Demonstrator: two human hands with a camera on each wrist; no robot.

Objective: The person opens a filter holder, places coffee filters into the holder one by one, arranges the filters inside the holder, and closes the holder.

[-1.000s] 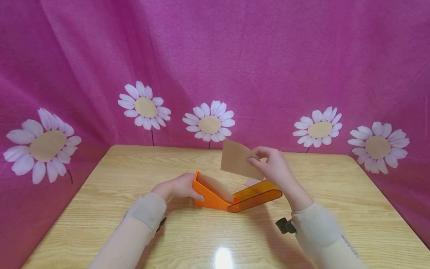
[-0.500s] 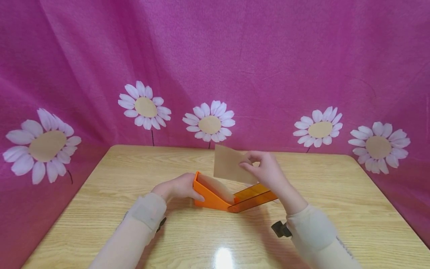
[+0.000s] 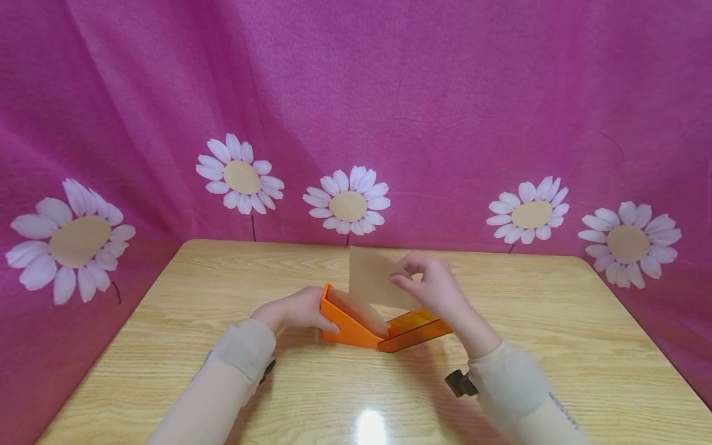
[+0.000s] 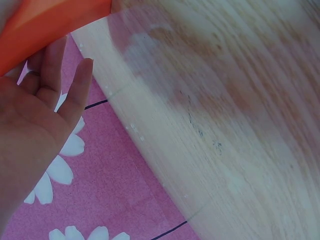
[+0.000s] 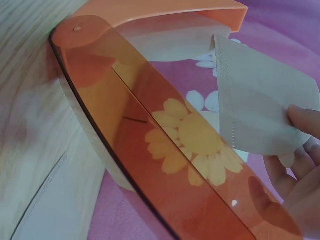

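My right hand (image 3: pixel 431 284) has carried its tan paper (image 3: pixel 374 278) left and down towards the orange holder (image 3: pixel 347 326). Nearest, the see-through lid (image 3: pixel 417 334) stands open, right of the holder. My left hand (image 3: pixel 297 308) grips the holder's left end. Beyond, right thumb and fingers pinch the paper near the holder's mouth; whether they touch, I can't tell. Looks like loading; next, align edges and lower.

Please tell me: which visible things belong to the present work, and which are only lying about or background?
Part of the work:
Paper filter, pinched by the right hand
Orange box, gripped by the left hand
Transparent amber lid, hinged open
Tan paper inside the box

Only background:
Wooden table, beneath the box
Flowered magenta cloth, behind the table
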